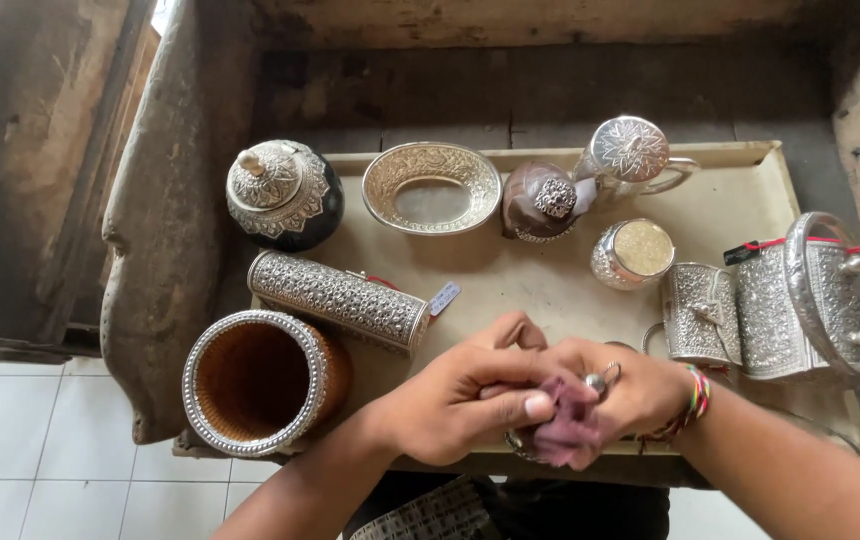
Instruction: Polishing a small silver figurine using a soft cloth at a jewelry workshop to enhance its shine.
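Silver piece (600, 381), seemingly, rubbed with mauve cloth (570, 430) by both hands.

Hands (540, 400) and cloth (570, 425) hide a small silver piece (600, 381).

Silverware rings the tray (750, 200), leaving its bare middle passable

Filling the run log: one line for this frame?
left hand: holds cloth | right hand: holds small silver piece | tray: silverware
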